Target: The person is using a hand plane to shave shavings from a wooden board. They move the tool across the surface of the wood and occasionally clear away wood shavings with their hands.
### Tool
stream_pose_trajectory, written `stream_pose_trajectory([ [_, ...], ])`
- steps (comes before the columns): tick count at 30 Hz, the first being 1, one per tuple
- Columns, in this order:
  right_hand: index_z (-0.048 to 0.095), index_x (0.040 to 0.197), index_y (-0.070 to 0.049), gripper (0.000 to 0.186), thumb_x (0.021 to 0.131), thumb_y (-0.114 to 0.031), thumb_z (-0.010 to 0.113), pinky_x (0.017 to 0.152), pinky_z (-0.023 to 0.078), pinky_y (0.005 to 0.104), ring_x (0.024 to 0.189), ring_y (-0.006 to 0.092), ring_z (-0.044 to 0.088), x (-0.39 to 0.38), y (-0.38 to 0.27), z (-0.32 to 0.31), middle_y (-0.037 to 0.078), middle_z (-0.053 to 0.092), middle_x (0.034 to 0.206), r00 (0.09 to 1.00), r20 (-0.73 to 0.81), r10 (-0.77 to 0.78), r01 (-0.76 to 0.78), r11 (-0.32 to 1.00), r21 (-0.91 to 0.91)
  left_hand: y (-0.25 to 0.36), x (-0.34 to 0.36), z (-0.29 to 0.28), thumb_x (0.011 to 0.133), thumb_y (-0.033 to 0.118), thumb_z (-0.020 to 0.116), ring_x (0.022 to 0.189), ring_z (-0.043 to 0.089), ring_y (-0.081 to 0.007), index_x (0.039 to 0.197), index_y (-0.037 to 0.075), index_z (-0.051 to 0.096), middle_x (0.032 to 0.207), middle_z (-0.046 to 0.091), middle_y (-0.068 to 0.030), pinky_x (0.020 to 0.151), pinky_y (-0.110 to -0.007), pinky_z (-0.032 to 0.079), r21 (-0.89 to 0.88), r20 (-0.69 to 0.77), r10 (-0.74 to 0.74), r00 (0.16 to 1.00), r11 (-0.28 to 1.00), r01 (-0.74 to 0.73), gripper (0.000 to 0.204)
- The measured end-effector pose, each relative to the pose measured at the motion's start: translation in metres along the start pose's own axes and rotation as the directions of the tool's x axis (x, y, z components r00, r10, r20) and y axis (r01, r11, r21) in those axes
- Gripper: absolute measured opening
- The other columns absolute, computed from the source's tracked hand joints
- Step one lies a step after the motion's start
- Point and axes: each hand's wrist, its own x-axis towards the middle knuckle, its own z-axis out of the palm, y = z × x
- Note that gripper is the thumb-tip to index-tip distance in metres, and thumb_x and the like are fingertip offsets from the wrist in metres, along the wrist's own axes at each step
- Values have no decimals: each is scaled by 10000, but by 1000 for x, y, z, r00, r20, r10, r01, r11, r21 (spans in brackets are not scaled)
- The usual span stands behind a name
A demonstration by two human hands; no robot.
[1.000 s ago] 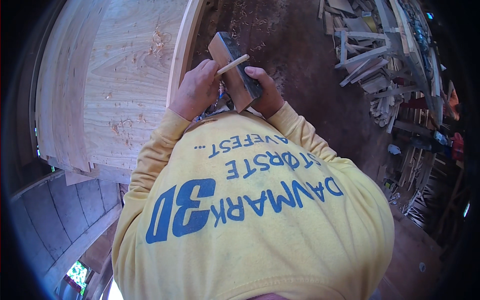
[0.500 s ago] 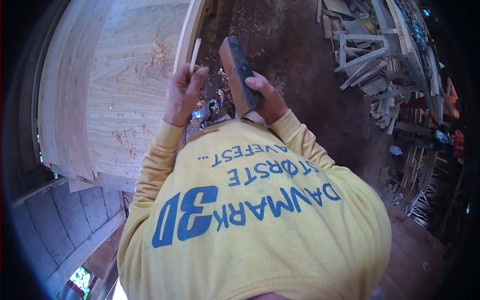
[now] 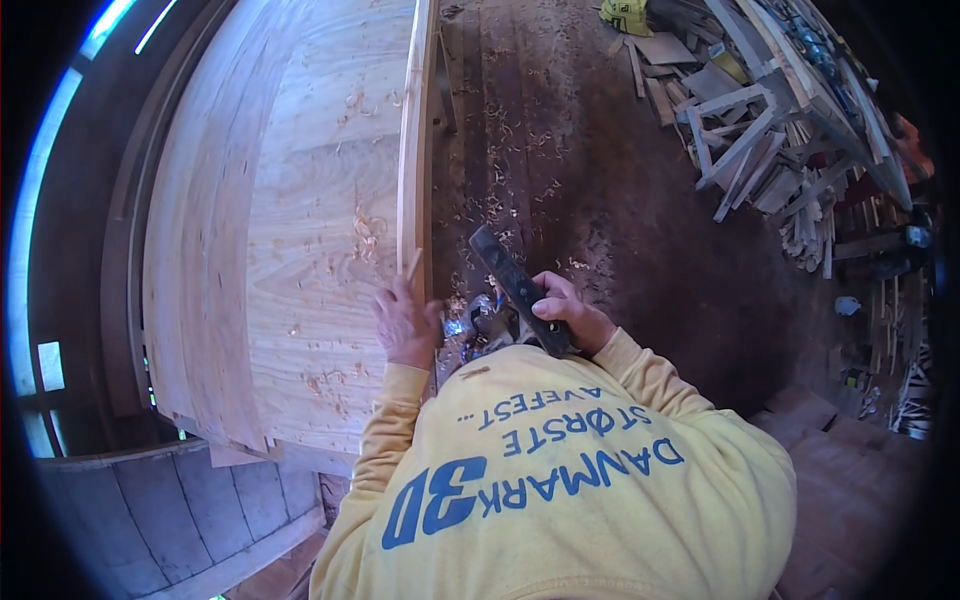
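In my right hand (image 3: 574,314) is a hand plane (image 3: 508,272), a long block tilted with its dark face up. My fingers wrap its far side, and the thumb lies on the dark face. My left hand (image 3: 406,325) is at the near end of a pale wooden strip (image 3: 414,130) along the board's right edge. Its fingers are closed on a thin pale wooden stick (image 3: 414,263), whose tip points away from me. Whether the hand touches the board, I cannot tell. A broad pale wooden board (image 3: 300,240) stretches out on the left, with curled shavings (image 3: 367,232) on it.
Shavings litter the brown floor (image 3: 560,130) right of the board. A pile of wood offcuts (image 3: 760,150) and a yellow bag (image 3: 625,15) are at the far right. Grey wall panels (image 3: 190,510) stand at the lower left. Dark and shiny items (image 3: 475,325) lie between my hands.
My view has shifted, so the board appears farther right. The left hand with the stick has lowered toward the strip. The plane has turned, showing mostly its dark face, and dropped nearer my body.
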Motion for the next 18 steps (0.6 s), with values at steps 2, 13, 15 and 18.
stream_pose_trajectory([
  [2, 603, 1205, -7, 573, 838, -415, 767, 799, 526, 300, 895, 128, 618, 0, -2, 3, 69, 641, 1038, 999, 16, 51, -51, 998, -23, 4, -1, 6, 896, 296, 816, 1095, 581, -463, 1343, 24, 548, 1137, 584, -241, 913, -547, 507, 88, 1, 28, 1000, 996, -28, 588],
  [13, 613, 1188, -19, 573, 861, -465, 761, 775, 518, 286, 860, 120, 611, 7, 4, 1, 62, 641, 985, 993, 43, 110, -112, 992, 50, -43, -1, 3, 896, 64, 626, 1005, 605, -496, 1319, -3, 564, 1083, 621, -275, 869, -600, 510, -95, 1, 178, 984, 980, -177, 432],
  [15, 624, 1174, -26, 561, 863, -472, 760, 769, 509, 280, 860, 116, 607, 9, 6, 1, 56, 637, 977, 993, 61, 98, -99, 995, 16, -42, -2, 4, 892, 73, 637, 994, 606, -492, 1314, -17, 569, 1080, 626, -277, 856, -601, 512, -86, -62, 200, 978, 975, -205, 437],
  [18, 640, 1131, -45, 525, 861, -479, 758, 757, 490, 279, 845, 108, 587, 8, 10, 1, 35, 616, 955, 993, 55, 108, -109, 994, 15, -41, -2, 4, 890, 79, 645, 986, 605, -486, 1332, -32, 574, 1076, 628, -277, 848, -597, 514, -67, -44, 203, 978, 976, -205, 461],
])
